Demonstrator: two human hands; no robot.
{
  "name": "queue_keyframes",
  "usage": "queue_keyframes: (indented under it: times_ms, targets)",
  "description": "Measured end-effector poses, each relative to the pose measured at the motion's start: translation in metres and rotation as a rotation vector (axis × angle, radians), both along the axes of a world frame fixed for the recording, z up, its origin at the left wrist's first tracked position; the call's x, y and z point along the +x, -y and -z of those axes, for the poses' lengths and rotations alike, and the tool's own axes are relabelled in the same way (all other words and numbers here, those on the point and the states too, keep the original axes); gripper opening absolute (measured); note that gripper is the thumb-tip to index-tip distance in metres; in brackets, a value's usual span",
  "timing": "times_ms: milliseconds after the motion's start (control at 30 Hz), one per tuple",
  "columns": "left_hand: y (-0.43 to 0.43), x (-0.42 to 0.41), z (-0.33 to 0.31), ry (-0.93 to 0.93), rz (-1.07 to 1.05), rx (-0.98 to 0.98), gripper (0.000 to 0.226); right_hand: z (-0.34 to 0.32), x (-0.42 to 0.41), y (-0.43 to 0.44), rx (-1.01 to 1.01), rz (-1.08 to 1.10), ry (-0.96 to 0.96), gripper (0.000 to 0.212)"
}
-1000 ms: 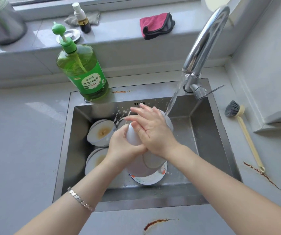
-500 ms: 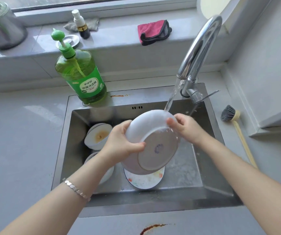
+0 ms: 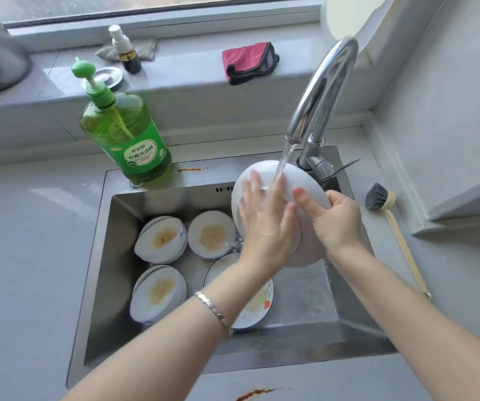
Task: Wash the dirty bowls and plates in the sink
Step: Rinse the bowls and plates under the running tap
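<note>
Found white bowl (image 3: 305, 180) held tilted above sink (image 3: 99, 256), tap stream (image 3: 282, 163) landing right at the left fingertips. Noted left hand (image 3: 264, 224) laid flat on outer face, fingers spread; right hand (image 3: 334, 221) gripping rim, thumb on top, other fingers hidden behind. Judged best: rotate by rim, rub entire face under flow, keep grip firm against slip. Counted three soiled bowls (image 3: 160, 241) and plate (image 3: 256, 308) below left wrist.

white bowl (image 3: 302, 178) tilted above steel sink (image 3: 299, 299), three stained bowls (image 3: 160, 241), smeared plate (image 3: 257, 308) on its floor
</note>
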State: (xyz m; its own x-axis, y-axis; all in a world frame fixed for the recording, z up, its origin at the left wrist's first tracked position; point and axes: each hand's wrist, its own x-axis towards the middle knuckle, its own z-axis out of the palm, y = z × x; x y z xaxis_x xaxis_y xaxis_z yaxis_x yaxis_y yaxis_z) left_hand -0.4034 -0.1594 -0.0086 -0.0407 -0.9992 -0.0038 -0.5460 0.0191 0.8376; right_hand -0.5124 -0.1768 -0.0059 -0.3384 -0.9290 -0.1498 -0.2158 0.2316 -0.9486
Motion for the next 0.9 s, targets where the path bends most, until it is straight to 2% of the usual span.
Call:
queue_keyframes:
  times_ms: [100,267,433,533,667,733,800,867,900]
  targets:
    - [0.002,-0.007,-0.002,0.058,0.057,-0.052,0.062,0.000,0.010,-0.003,-0.016,0.075,0.008,0.056]
    - [0.008,0.006,-0.001,0.140,-0.037,0.062,0.065,-0.001,0.010,-0.012,-0.043,0.047,0.047,0.053]
    - [0.009,0.007,-0.010,0.235,0.021,-0.059,0.064,-0.004,0.014,-0.013,-0.045,0.028,0.129,0.050]
    - [0.026,0.024,-0.005,0.059,-0.096,0.028,0.057,-0.006,0.011,-0.014,-0.056,0.033,0.176,0.051]
    - [0.032,0.032,0.003,-0.173,-0.229,0.169,0.045,-0.003,0.006,-0.012,-0.048,0.150,0.292,0.052]
    - [0.027,0.028,0.010,-0.257,-0.323,0.372,0.049,-0.001,0.007,-0.011,-0.072,0.202,0.327,0.052]
    - [0.011,0.022,0.016,-0.416,-0.371,0.646,0.054,0.001,0.010,-0.008,-0.101,0.249,0.354,0.051]
    - [-0.006,0.021,0.010,-0.629,-0.329,0.909,0.057,0.002,0.013,-0.003,-0.150,0.262,0.336,0.051]
    - [-0.011,0.023,0.005,-0.653,-0.273,0.963,0.058,0.001,0.014,-0.001,-0.172,0.239,0.282,0.050]
